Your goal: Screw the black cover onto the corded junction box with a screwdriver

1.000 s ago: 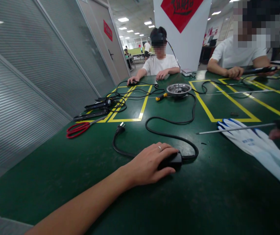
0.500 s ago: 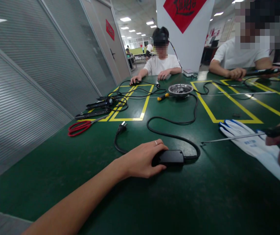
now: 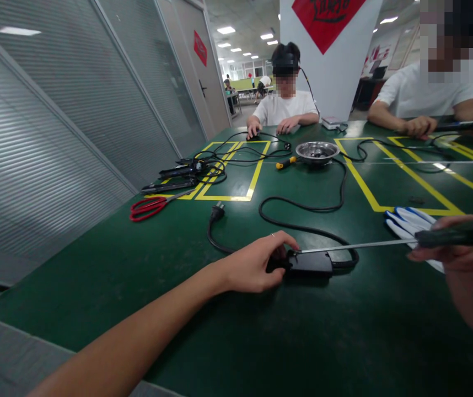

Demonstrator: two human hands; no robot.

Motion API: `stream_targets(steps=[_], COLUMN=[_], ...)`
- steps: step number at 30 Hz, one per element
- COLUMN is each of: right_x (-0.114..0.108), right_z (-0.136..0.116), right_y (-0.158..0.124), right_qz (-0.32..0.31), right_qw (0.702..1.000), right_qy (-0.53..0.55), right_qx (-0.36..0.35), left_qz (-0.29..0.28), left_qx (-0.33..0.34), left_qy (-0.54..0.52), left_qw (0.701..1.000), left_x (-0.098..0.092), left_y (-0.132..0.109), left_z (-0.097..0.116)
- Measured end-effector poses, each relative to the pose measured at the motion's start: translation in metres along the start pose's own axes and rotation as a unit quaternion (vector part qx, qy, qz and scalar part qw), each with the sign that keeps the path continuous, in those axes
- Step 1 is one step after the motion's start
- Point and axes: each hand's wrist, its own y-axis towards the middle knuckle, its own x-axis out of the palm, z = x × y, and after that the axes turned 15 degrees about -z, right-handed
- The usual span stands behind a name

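Observation:
A black power adapter [image 3: 308,264] lies flat on the green table [image 3: 261,331], with black cords running from both its ends. My left hand [image 3: 255,263] grips the adapter's left end, thumb below and fingers curled over it. My right hand [image 3: 463,248] is closed round the dark handle of a long screwdriver [image 3: 385,243]. The thin metal shaft reaches left, and its tip rests on the top left corner of the adapter, close to my left fingertips.
A white and blue glove [image 3: 412,220] lies under my right hand. Red scissors [image 3: 149,207], black tools [image 3: 178,176], a steel bowl [image 3: 317,151] and a yellow-handled screwdriver [image 3: 286,162] lie farther off among yellow tape lines. Two people sit at the far side.
My left hand slid back off the adapter's top to grip its left end. My right hand swung the screwdriver left, bringing its tip from above the glove onto the adapter.

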Motion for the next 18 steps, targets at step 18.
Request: stream_targets(steps=[18], right_x=[0.013], right_z=[-0.001], right_y=[-0.011], right_qz=[0.003], right_qw=[1.000], right_qy=[-0.016], right_qx=[0.003], left_qz=[0.046], left_qx=[0.032], left_qy=[-0.006], left_qw=[0.998], left_x=[-0.005], left_y=[0.005], left_z=[-0.004])
